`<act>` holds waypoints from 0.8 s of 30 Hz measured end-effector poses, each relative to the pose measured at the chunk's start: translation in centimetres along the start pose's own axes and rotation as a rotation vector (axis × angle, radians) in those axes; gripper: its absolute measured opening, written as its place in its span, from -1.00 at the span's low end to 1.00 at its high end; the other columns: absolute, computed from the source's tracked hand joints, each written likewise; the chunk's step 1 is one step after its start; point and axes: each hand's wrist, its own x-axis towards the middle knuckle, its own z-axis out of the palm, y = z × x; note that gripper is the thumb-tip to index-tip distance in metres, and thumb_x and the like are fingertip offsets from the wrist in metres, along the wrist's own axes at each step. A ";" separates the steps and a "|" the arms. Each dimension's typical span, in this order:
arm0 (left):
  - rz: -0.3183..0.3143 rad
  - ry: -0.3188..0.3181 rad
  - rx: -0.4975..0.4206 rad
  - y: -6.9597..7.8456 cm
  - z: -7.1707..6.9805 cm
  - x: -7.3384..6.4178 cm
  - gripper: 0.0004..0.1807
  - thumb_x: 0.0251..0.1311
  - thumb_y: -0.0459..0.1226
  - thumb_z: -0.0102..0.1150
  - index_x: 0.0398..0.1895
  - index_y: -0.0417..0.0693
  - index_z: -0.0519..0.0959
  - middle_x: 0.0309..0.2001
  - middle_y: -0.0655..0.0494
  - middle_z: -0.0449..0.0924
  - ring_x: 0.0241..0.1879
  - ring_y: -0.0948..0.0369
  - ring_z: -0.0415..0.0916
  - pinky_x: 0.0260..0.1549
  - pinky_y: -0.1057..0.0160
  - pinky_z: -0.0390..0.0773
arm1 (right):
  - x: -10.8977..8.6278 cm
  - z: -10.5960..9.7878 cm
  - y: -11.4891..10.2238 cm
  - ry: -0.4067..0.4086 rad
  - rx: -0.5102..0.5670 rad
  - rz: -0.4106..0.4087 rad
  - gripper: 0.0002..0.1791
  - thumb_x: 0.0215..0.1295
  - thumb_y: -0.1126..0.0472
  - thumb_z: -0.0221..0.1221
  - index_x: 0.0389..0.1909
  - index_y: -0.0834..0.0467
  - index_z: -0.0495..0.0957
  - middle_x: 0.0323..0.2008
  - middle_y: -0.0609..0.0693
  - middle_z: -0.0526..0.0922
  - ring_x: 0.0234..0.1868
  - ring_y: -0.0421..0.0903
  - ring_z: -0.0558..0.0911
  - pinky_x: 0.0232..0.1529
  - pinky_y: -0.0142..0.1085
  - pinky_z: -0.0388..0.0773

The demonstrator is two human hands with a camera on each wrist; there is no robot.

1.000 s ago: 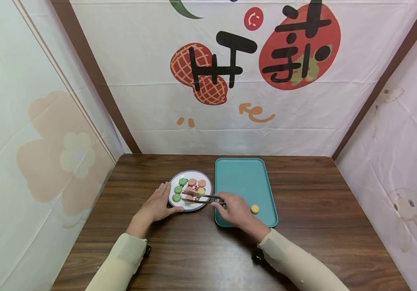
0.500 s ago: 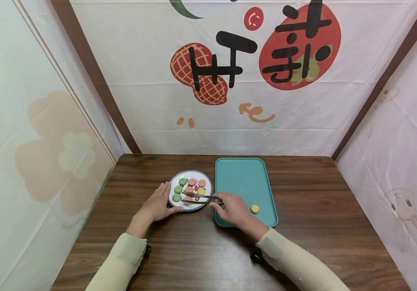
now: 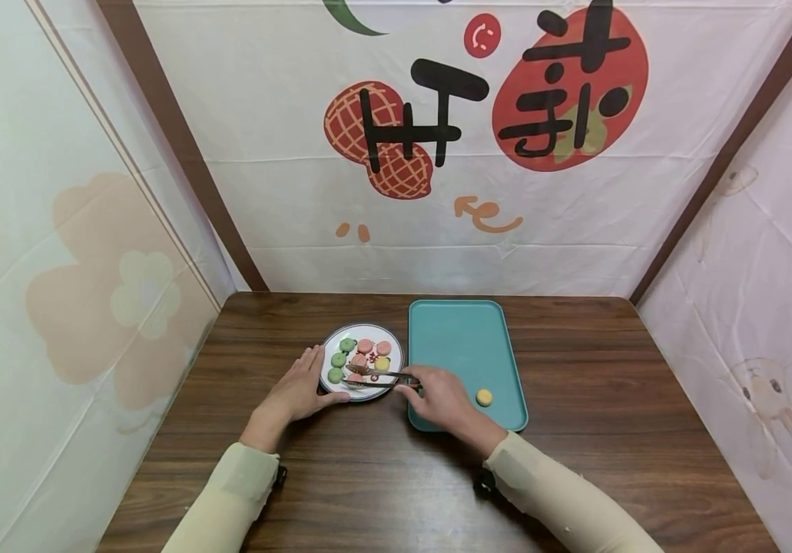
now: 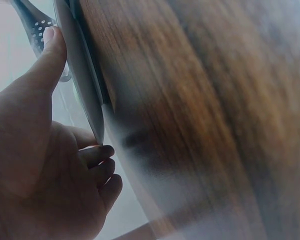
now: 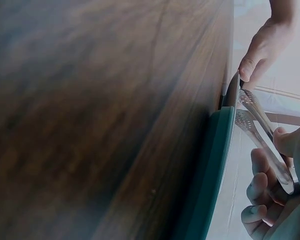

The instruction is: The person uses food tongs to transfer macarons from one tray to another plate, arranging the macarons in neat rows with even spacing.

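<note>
My left hand (image 3: 299, 388) rests against the near left side of a round white plate (image 3: 368, 394), its thumb by the front rim and its fingers spread along the left edge. On the plate sit three green macarons (image 3: 338, 359), several pink macarons (image 3: 365, 346) and a yellow macaron (image 3: 382, 364). My right hand (image 3: 442, 398) grips metal tongs (image 3: 385, 373) with perforated tips (image 5: 245, 119). The tong arms stand apart above the plate, a pink macaron (image 3: 356, 379) partly visible between them. Whether they touch it I cannot tell.
A teal tray (image 3: 458, 330) lies just right of the plate, beneath my right hand. Another yellow macaron (image 3: 483, 397) sits near its front right corner. The brown wooden table (image 3: 382, 476) ends at a printed cloth wall (image 3: 437, 269) behind.
My right hand and the tongs have shifted slightly left over the plate. My left hand, the plate and the tray stay in place.
</note>
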 end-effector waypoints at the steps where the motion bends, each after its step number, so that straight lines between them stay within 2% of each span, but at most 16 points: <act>1: 0.003 0.001 0.000 0.0 0.0 0.0 0.31 0.34 0.30 0.33 0.68 -0.49 -0.08 0.68 -0.46 -0.07 0.68 -0.30 -0.14 0.67 -0.20 -0.01 | 0.0 0.0 0.0 0.002 0.001 -0.001 -0.62 0.53 -0.03 0.33 0.14 0.16 0.75 0.00 0.06 0.83 -0.10 -0.02 0.81 -0.12 -0.07 0.80; 15: -0.003 0.001 -0.006 -0.1 0.1 0.0 0.29 0.35 0.27 0.34 0.68 -0.48 -0.09 0.68 -0.45 -0.09 0.69 -0.30 -0.16 0.67 -0.20 -0.03 | -0.1 0.1 -0.1 -0.012 -0.001 0.025 -0.56 0.54 -0.08 0.31 0.17 0.16 0.75 0.05 0.07 0.82 -0.03 -0.01 0.81 -0.06 -0.06 0.80; 19: -0.005 0.002 -0.012 -0.1 0.1 0.0 0.30 0.35 0.27 0.34 0.69 -0.48 -0.08 0.68 -0.44 -0.09 0.69 -0.29 -0.16 0.67 -0.20 -0.02 | 0.0 -0.2 -0.2 -0.013 0.020 0.033 -0.58 0.54 -0.07 0.31 0.17 0.16 0.75 0.01 0.06 0.83 -0.08 -0.02 0.80 -0.10 -0.06 0.79; 24: -0.007 -0.002 -0.009 -0.1 0.1 0.0 0.30 0.34 0.28 0.34 0.69 -0.47 -0.09 0.69 -0.43 -0.10 0.69 -0.29 -0.17 0.67 -0.19 -0.03 | 0.0 -0.4 0.0 0.003 0.042 0.030 -0.60 0.52 -0.02 0.34 0.14 0.19 0.75 -0.16 0.00 0.82 -0.25 -0.11 0.74 -0.23 -0.13 0.76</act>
